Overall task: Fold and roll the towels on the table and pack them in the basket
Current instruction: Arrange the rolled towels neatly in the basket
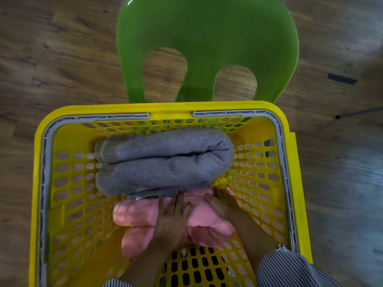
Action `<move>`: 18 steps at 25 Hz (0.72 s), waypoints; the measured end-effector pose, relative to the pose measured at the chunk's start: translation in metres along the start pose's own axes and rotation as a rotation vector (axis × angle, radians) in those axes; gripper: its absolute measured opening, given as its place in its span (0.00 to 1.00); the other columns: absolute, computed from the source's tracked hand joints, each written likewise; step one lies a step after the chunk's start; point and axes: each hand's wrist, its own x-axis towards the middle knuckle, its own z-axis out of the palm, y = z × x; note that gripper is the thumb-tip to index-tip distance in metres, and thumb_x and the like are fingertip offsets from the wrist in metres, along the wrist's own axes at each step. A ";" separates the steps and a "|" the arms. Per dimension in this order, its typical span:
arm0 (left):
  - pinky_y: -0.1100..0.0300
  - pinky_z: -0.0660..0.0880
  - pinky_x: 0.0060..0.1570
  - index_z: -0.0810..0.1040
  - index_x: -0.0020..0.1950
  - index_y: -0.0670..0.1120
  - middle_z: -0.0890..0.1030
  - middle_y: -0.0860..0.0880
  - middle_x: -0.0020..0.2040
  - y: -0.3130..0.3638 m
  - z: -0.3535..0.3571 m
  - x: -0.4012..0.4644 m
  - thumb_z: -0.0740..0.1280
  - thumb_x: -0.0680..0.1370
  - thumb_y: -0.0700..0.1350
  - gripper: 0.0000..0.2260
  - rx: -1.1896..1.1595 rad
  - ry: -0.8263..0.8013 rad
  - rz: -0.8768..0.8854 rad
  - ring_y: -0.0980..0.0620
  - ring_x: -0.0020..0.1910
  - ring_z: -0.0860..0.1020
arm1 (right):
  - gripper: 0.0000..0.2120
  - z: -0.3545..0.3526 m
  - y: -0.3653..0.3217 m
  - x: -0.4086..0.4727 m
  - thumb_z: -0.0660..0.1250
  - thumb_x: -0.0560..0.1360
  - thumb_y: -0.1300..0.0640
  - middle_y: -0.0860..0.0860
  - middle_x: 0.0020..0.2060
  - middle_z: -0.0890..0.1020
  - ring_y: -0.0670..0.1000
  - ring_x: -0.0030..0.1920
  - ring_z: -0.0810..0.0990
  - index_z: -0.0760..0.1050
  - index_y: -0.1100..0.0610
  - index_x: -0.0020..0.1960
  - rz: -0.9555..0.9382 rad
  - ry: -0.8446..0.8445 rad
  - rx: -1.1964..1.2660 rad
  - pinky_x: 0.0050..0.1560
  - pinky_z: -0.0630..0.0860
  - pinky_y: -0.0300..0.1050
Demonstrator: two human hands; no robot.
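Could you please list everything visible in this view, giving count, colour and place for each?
basket: one, yellow with grey rim handles, centre and bottom of the view
grey towels: two rolls, grey, in the basket's far half, side by side
pink towel: one bundle, pink, in the basket, just nearer than the grey rolls
chair: one, green plastic, beyond the basket
floor: wood-pattern brown, all around
left hand: one, fingers straight, pressing on the pink towel
right hand: one, resting on the pink towel's right end
sleeves: striped, bottom edge
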 end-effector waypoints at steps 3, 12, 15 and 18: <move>0.32 0.70 0.57 0.69 0.55 0.45 0.75 0.36 0.65 0.002 0.006 -0.003 0.77 0.54 0.53 0.33 0.003 0.037 -0.068 0.40 0.61 0.77 | 0.25 0.002 -0.006 -0.003 0.58 0.63 0.35 0.53 0.52 0.80 0.52 0.50 0.77 0.79 0.48 0.50 0.076 -0.106 0.153 0.43 0.71 0.45; 0.34 0.68 0.58 0.70 0.64 0.43 0.76 0.41 0.62 -0.018 0.005 -0.017 0.69 0.57 0.73 0.46 -0.034 0.131 -0.067 0.41 0.60 0.75 | 0.11 0.001 -0.011 -0.018 0.58 0.71 0.49 0.53 0.37 0.79 0.53 0.43 0.76 0.74 0.53 0.37 0.101 0.082 0.515 0.45 0.72 0.47; 0.36 0.63 0.63 0.74 0.65 0.43 0.77 0.45 0.64 -0.049 0.002 -0.038 0.58 0.64 0.79 0.46 -0.103 0.119 -0.046 0.45 0.63 0.74 | 0.13 0.014 -0.002 -0.020 0.56 0.78 0.49 0.57 0.50 0.79 0.57 0.53 0.76 0.76 0.54 0.48 -0.019 0.107 0.277 0.56 0.71 0.52; 0.47 0.69 0.57 0.78 0.61 0.43 0.81 0.45 0.56 -0.072 0.001 -0.049 0.52 0.77 0.66 0.31 -0.113 0.248 -0.050 0.46 0.54 0.80 | 0.22 0.022 -0.018 -0.040 0.50 0.75 0.43 0.52 0.57 0.79 0.55 0.58 0.75 0.75 0.52 0.58 -0.206 0.322 -0.091 0.61 0.69 0.48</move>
